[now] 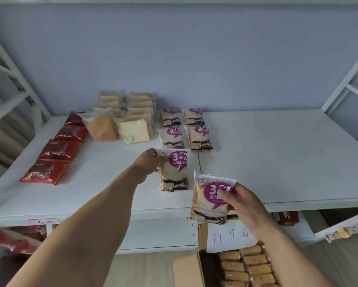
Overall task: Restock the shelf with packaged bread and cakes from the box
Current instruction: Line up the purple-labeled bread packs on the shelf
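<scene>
My left hand (151,162) grips the top left corner of a purple-label "3+2" bread pack (174,172) that lies on the white shelf (277,154), in front of several like packs (184,129) in two columns. My right hand (244,206) holds a second purple-label pack (209,201) in the air over the shelf's front edge, thumb on its face. Below it stands the open cardboard box (186,268) with several golden bread packs (248,264) inside and a handwritten paper label (230,237) on its flap.
Red packs (58,152) run in a column along the shelf's left side. Sliced cake packs (122,119) are stacked at the back middle. White shelf frame posts (14,75) rise on both sides. More snack packs (288,218) lie on the lower shelf.
</scene>
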